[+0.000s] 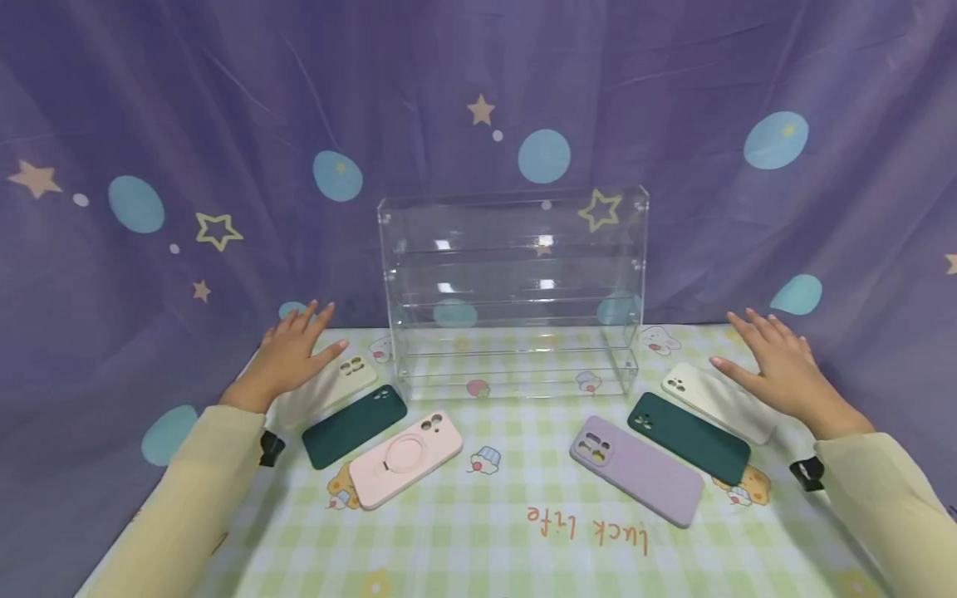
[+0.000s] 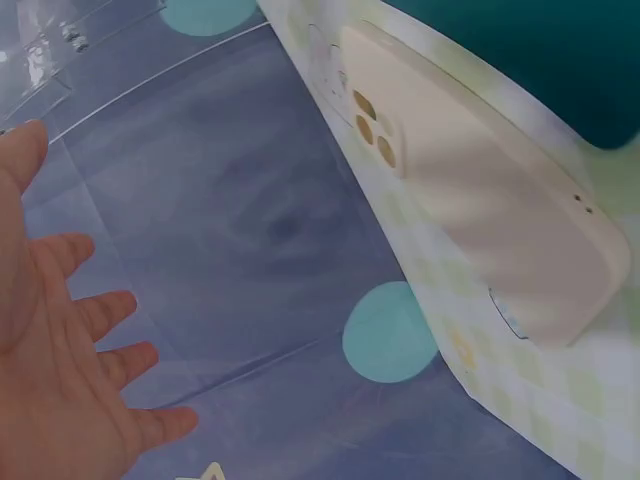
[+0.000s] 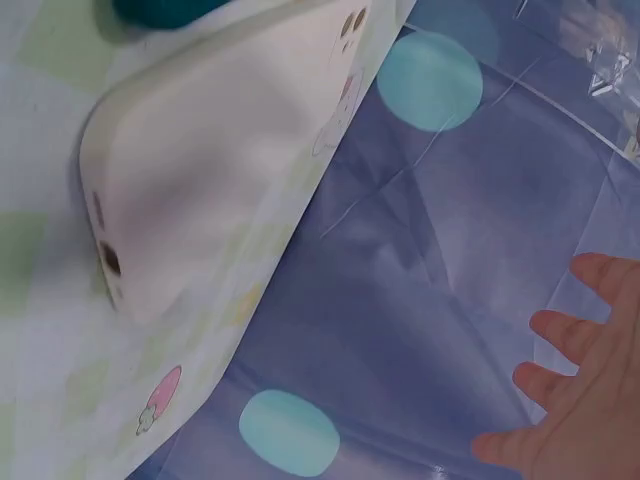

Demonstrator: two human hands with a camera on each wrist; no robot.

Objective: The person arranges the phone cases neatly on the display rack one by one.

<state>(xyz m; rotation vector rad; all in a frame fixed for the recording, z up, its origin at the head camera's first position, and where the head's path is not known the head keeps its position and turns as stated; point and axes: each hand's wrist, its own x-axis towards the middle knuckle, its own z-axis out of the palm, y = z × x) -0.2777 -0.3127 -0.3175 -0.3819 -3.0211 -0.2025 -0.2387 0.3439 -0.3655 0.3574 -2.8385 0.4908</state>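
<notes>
My left hand, fingers spread and holding nothing, hovers over a cream phone case at the table's left. That case also fills the right of the left wrist view. Beside it lie a dark green case and a pink case with a ring on its back. On the other side my right hand spreads its fingers above a white phone case, partly covered by it. A second dark green case and a purple case lie next to that one.
A clear acrylic tiered stand stands at the table's back, between the two groups of cases. Behind it hangs a purple curtain with stars and dots. The table wears a green checked cloth.
</notes>
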